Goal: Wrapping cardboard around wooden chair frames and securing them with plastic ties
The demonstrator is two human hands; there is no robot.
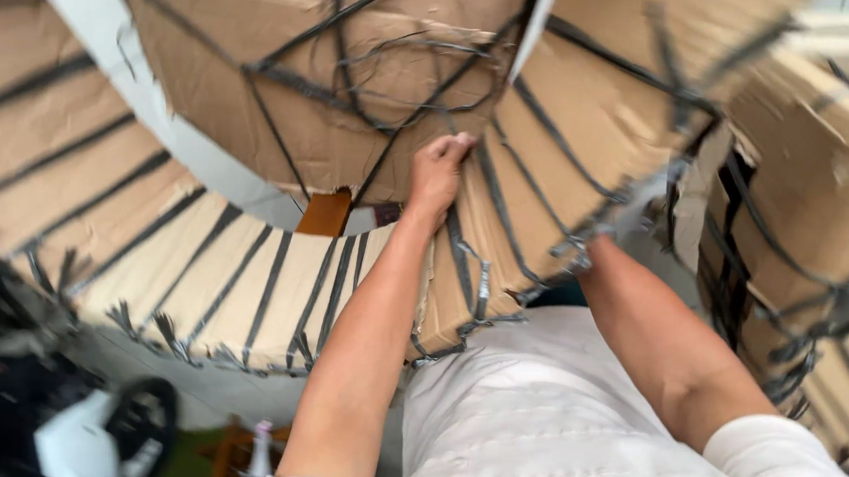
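Head view, looking down my arms. My left hand (437,173) is closed, fingers curled over the edge of a cardboard bundle (505,224) bound with black straps (266,292); the bundle sits at chest height, tilted toward me, its lower edge over my white shirt (542,416). My right forearm runs up behind the bundle's far side and the right hand is hidden by the cardboard, so I cannot tell whether it grips or only props. More strapped cardboard surrounds it: a fanned stack to the left (79,194), a large sheet above (357,64), further bundles at right (826,197). Below left, blurred dark objects and a white item lie on the floor. I judge the step in hand to be getting a hold on this one bundle among its neighbours. A next move would call for a firm grip on both sides, with fingers kept clear of the strap ends.
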